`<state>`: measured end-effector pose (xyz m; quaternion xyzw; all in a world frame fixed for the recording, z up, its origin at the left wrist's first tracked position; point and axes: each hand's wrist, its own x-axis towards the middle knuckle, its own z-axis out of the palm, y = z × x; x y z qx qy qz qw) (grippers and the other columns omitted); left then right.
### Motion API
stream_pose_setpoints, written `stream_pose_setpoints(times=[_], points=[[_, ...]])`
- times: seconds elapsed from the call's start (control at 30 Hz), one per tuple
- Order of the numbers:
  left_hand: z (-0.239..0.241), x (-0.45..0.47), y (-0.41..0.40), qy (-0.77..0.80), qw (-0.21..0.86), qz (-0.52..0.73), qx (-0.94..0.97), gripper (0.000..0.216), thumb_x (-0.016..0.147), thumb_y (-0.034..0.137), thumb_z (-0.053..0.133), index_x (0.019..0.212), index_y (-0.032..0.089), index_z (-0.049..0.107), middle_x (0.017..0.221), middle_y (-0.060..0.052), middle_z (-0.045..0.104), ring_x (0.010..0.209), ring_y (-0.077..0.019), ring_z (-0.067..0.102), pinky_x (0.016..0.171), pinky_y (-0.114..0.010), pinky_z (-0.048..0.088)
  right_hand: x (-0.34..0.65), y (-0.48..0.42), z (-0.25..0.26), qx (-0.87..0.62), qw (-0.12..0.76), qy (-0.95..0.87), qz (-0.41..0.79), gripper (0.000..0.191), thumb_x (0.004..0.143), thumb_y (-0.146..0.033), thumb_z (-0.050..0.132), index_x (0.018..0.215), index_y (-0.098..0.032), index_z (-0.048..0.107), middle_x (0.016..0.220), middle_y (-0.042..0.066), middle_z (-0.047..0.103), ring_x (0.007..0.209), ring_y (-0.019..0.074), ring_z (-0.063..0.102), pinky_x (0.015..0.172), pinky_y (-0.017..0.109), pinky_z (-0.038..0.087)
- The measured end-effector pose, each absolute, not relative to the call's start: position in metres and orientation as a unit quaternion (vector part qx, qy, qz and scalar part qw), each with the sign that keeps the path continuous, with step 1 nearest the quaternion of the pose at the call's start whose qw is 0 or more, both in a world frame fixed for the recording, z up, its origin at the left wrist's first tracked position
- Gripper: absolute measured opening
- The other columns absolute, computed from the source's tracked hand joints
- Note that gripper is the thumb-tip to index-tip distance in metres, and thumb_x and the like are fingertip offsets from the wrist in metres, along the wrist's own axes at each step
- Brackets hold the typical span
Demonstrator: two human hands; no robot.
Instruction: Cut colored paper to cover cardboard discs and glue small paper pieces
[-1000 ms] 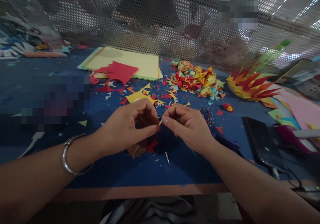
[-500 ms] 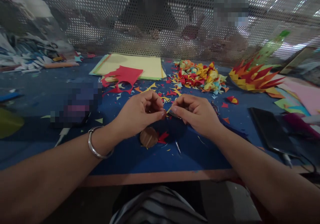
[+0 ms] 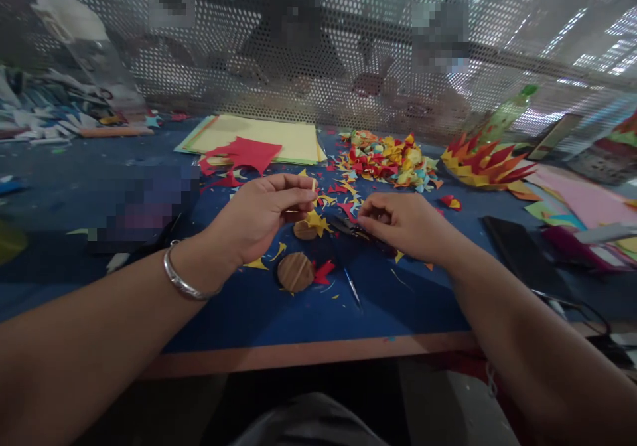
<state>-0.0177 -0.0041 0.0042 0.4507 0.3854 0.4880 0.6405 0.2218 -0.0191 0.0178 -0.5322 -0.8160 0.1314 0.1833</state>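
Note:
A small yellow paper strip (image 3: 313, 185) stands upright between the thumb and fingertips of my left hand (image 3: 266, 210), which is closed in a pinch. My right hand (image 3: 403, 220) is curled to the right of it, apart from the left. Dark scissors (image 3: 343, 224) show partly from under its fingers; their handles are mostly hidden. Below my left fingertips, a yellow paper star (image 3: 316, 222) lies against a small round wooden piece (image 3: 304, 231). A larger wooden disc (image 3: 295, 271) lies nearer me, beside a red paper scrap (image 3: 324, 272) and a thin pen-like tool (image 3: 352, 288).
Behind my hands are a stack of yellow paper (image 3: 263, 137), red cut paper (image 3: 249, 154) and a heap of folded paper pieces (image 3: 388, 157). A spiky paper ring (image 3: 485, 167) and a phone (image 3: 522, 257) are at right. A perforated metal screen (image 3: 223, 68) stands behind.
My hands have moved apart. The left has risen a little with the yellow strip, and the right has let go of it and shifted right. The small wooden piece and yellow star now show.

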Motion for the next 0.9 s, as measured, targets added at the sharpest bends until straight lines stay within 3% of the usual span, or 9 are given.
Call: stream_pose_setpoints(times=[0.1, 0.3, 0.57, 0.9], points=[[0.007, -0.016, -0.007, 0.383, 0.631, 0.498, 0.455, 0.015, 0.072, 0.015, 0.079, 0.084, 0.013, 0.071, 0.078, -0.001, 0.066, 0.069, -0.009, 0.058, 0.067, -0.023, 0.046, 0.22, -0.022, 0.021, -0.541, 0.152, -0.822, 0.095, 0.018, 0.09, -0.029, 0.06, 0.079, -0.017, 0.066, 0.067, 0.0, 0.061, 0.059, 0.0122, 0.052, 0.058, 0.026, 0.033], [0.003, -0.01, -0.009, 0.383, 0.628, 0.496, 0.462, 0.016, 0.071, 0.016, 0.079, 0.084, 0.014, 0.07, 0.077, 0.0, 0.066, 0.07, -0.0098, 0.06, 0.07, -0.025, 0.047, 0.198, -0.032, 0.014, -0.505, 0.107, -0.843, 0.152, 0.022, 0.089, -0.036, 0.064, 0.076, -0.018, 0.063, 0.067, -0.002, 0.061, 0.059, 0.0111, 0.051, 0.057, 0.024, 0.031], [0.001, -0.007, -0.011, 0.391, 0.597, 0.498, 0.493, 0.015, 0.072, 0.017, 0.077, 0.084, 0.014, 0.069, 0.078, 0.001, 0.066, 0.069, -0.0094, 0.06, 0.07, -0.025, 0.047, 0.186, -0.037, 0.012, -0.527, 0.054, -0.834, 0.155, 0.005, 0.078, -0.02, 0.058, 0.079, -0.019, 0.063, 0.068, 0.0, 0.065, 0.06, 0.0124, 0.053, 0.054, 0.025, 0.031], [-0.002, -0.005, -0.01, 0.413, 0.589, 0.472, 0.51, 0.017, 0.072, 0.012, 0.077, 0.085, 0.013, 0.066, 0.08, 0.001, 0.065, 0.073, -0.0086, 0.06, 0.074, -0.024, 0.048, 0.184, -0.045, 0.018, -0.563, 0.019, -0.824, 0.058, 0.009, 0.077, -0.025, 0.056, 0.077, -0.02, 0.064, 0.072, 0.002, 0.069, 0.059, 0.0141, 0.052, 0.054, 0.028, 0.026]])
